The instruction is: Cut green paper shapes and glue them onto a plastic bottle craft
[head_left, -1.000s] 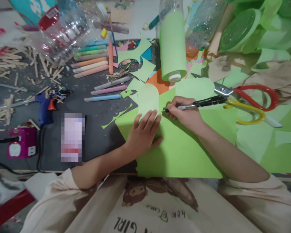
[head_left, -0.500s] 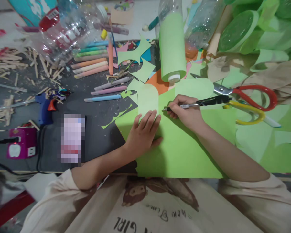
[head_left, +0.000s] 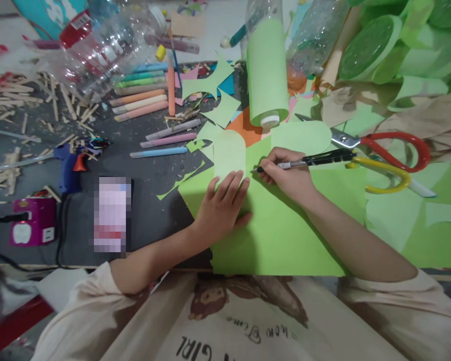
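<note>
My left hand lies flat with fingers stretched out, pressing a pale green arch-shaped paper cutout onto a large green paper sheet. My right hand grips a black and silver pen. The pen's tip touches the green sheet right beside the cutout's right edge.
Red and yellow scissors lie right of the pen. A green paper-wrapped bottle lies behind. Coloured chalk sticks, a blue glue gun, a purple socket box, clear plastic bottles, wooden sticks and green paper scraps fill the dark table.
</note>
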The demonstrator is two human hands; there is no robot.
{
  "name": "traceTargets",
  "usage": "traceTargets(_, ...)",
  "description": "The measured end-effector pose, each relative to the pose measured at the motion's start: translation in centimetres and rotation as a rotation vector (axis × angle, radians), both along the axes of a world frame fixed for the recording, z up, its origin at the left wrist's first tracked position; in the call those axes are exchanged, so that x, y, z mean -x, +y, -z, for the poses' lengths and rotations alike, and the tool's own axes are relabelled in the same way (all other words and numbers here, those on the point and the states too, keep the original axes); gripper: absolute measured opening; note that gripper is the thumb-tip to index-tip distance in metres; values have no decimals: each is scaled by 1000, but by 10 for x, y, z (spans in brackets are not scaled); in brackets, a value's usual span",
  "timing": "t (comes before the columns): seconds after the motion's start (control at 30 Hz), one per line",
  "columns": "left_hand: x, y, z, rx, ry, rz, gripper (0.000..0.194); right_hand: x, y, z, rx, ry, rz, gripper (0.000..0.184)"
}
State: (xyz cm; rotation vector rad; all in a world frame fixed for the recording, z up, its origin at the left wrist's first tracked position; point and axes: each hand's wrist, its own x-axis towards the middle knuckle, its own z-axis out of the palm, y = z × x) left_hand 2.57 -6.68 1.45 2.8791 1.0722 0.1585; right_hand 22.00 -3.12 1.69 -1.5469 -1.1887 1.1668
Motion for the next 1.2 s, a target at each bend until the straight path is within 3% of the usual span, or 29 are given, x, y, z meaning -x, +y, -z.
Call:
traceTargets(0.37,-1,0,-1,37,-11,-4,64,0,0,-3,-4,47,3,23)
traceTargets(0.83,0,0,0,17,0,-3,63,-4,-1,-1,-22,119,-49,40)
traceTargets(1.0,0,0,0,13,0,-2,63,-2,0,3,-104,26,10,26)
traceTargets(1.2,0,0,2,26,-21,0,63,-1,2,10,-59,45,30,40)
